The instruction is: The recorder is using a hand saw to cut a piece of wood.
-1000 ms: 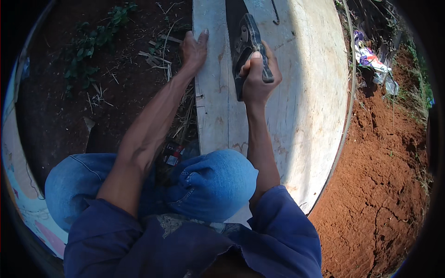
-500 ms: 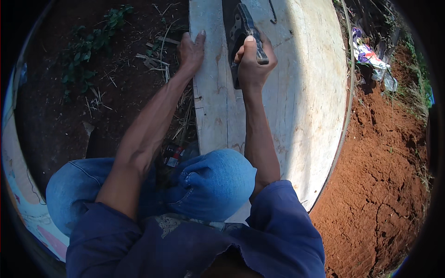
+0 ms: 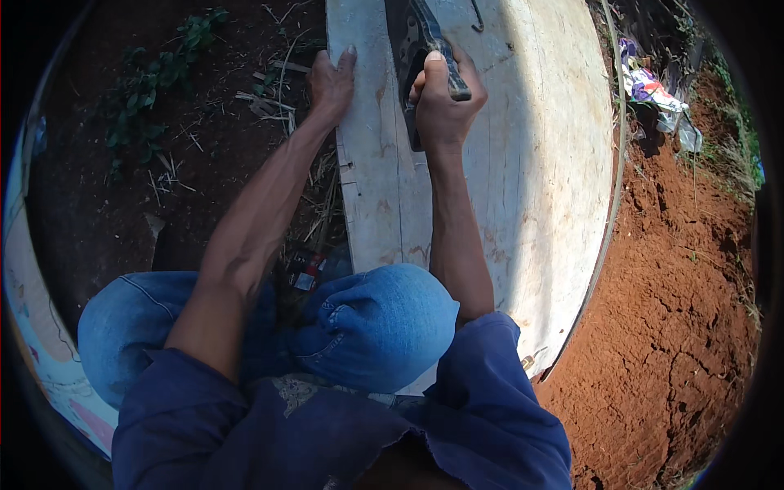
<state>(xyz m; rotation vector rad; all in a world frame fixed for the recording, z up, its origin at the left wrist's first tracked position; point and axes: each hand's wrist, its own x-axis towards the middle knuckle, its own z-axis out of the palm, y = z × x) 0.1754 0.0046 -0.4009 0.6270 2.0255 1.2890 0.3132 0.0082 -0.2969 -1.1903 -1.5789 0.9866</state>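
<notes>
A pale, weathered wooden board (image 3: 539, 163) fills the middle and right of my view. My left hand (image 3: 331, 90) grips its left edge near the top, fingers curled at the side. My right hand (image 3: 445, 98) is closed round the dark handle of a handsaw (image 3: 414, 33), whose blade lies along a lengthwise line in the board, its far part cut off by the top of the picture. Right of the saw, a thin bent metal rod (image 3: 478, 20) lies on the board.
My jeans-clad knee (image 3: 376, 327) is beside the board. Dark soil with green plants (image 3: 147, 90) lies left, red dirt (image 3: 653, 310) right, with crumpled plastic litter (image 3: 653, 90) above it. A painted panel (image 3: 45, 327) curves along the far left. A small brass-coloured object (image 3: 531, 359) shows near the board's lower right.
My right hand and the saw have moved away from me, toward the top of the view. My left hand still holds the board edge, appearing slightly higher and further left.
</notes>
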